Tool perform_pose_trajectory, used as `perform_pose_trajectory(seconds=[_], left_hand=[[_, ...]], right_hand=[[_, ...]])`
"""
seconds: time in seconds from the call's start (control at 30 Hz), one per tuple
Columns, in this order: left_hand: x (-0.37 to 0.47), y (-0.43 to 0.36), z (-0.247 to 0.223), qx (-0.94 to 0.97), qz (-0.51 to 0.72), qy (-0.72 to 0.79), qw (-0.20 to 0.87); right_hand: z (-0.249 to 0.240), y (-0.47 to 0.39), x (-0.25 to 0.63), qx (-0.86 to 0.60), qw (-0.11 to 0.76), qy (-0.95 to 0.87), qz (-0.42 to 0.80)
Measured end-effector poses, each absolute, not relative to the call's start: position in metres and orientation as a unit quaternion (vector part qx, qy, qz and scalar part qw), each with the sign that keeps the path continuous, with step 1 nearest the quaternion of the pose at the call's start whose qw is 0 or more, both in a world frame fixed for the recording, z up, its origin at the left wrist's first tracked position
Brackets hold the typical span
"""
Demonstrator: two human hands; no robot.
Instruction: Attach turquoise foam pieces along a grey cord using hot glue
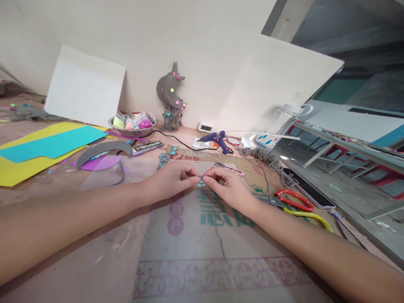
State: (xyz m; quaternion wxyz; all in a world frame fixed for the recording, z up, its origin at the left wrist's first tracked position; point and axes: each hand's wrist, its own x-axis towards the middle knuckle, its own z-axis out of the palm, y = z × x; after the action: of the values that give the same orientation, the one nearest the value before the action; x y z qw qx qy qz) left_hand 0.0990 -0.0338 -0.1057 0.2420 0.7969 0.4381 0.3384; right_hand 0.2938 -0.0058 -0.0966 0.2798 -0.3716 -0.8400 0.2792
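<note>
Near the middle of the view, a small teal piece (201,182) is pinched between my two hands. My left hand (176,179) holds its left side between thumb and forefinger. On the other side, the thumb and forefinger of my right hand (227,187) close on the same piece. A thin grey cord (221,243) trails below it over the printed plastic sheet (186,252). More teal pieces (163,160) lie just beyond my left hand. Small pink-handled scissors (233,169) rest behind my right hand.
A blue glue gun (217,138), a bowl of clay packs (134,130) and a small clock (205,127) stand at the back. Grey yarn (265,162), red-and-yellow-handled pliers (295,202) and a phone (309,191) lie right. Teal and yellow sheets (50,145) lie left. A moon ornament (172,90) hangs behind.
</note>
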Motion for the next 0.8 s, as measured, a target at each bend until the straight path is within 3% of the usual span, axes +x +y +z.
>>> perform_pose_trajectory(seconds=[0.8], left_hand=[[0.1009, -0.034, -0.1053, 0.792, 0.356, 0.436, 0.238]], right_hand=[[-0.098, -0.0051, 0.2946, -0.363, 0.28, -0.84, 0.29]])
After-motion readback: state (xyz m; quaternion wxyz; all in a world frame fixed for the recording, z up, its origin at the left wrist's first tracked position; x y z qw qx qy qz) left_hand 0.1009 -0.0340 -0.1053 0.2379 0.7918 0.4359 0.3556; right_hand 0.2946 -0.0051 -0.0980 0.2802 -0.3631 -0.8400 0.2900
